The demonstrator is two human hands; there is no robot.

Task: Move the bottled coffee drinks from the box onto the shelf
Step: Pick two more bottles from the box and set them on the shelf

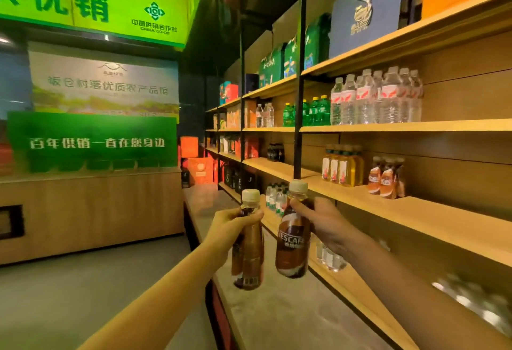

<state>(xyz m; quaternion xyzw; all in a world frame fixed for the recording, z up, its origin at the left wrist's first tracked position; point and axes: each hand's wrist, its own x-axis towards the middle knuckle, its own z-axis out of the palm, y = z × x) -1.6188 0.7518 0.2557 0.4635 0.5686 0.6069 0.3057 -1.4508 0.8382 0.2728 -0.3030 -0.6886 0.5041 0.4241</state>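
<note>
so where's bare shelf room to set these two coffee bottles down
Bare board runs right of the shelved coffee bottles on the middle shelf, and between the black post and the yellow drinks. Crowded above, where water bottles stand packed.

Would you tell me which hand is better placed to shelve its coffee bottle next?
Right, probably: the right hand grips its Nescafé bottle closer to the shelf board where coffee bottles already stand; the left hand and its coffee bottle are farther out.

Coffee bottle (292,244) neck hidden under right fingers (302,209), lower-shelf goods (471,302) blurred
</note>
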